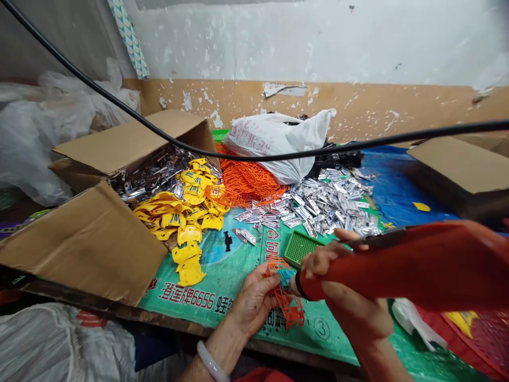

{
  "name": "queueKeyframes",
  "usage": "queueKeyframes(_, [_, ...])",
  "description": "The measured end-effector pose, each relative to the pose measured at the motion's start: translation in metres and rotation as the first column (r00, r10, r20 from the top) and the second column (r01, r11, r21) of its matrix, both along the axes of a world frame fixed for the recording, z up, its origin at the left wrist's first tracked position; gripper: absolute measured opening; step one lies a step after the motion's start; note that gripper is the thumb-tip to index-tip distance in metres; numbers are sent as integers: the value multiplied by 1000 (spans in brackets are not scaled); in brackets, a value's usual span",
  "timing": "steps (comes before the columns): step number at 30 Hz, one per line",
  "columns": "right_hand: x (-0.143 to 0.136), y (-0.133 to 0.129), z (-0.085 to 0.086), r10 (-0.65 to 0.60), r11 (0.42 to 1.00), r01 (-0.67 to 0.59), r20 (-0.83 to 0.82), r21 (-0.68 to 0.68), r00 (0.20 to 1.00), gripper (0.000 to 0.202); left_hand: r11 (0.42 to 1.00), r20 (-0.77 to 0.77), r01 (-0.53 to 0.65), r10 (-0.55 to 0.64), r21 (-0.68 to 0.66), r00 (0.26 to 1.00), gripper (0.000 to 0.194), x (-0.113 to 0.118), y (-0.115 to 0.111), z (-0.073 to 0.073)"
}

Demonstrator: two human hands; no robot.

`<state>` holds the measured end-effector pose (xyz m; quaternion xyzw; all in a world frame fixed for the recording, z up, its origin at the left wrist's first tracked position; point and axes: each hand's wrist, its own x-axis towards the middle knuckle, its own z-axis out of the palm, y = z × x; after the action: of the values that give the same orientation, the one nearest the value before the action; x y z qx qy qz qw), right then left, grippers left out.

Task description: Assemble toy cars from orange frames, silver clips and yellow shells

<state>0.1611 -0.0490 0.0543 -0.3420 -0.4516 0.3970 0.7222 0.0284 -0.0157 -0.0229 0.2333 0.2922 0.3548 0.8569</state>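
Observation:
My left hand (254,300) is closed around an orange plastic lattice frame (293,314) with a teal piece (285,277) set in it. My right hand (350,302) grips a red handheld power tool (413,265) with a black collar; its exact kind is unclear. The tool's pale nose meets the teal piece, and its very tip is hidden there. Just behind the hands lies a small green perforated basket (301,247). A small black plastic part (227,241) rests on the green printed sheet (246,265) further left.
Yellow plastic pieces (191,233) spill from an open cardboard box (91,239) at left. Behind are orange lattice parts (254,183), a white plastic bag (278,140) and silvery pieces (322,204). A black cable (246,157) crosses the view. A red basket (481,329) stands at lower right.

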Motion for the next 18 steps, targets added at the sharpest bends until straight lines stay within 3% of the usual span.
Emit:
queueKeyframes(5, [8,6,20,-53,998,53,-32,-15,998,57,999,-13,-43,43,-9,999,35,-4,1,6])
queueKeyframes(9, [21,19,31,-229,973,230,52,-23,972,53,998,-13,-67,67,-6,998,42,-11,3,9])
queueKeyframes(14, [48,40,17,-477,867,497,216,-45,852,22,996,-22,-91,90,-6,996,44,-17,2,13])
queueKeyframes(18, [65,50,7,-552,805,592,319,-36,771,19,994,-10,-105,105,-10,994,43,-19,0,14])
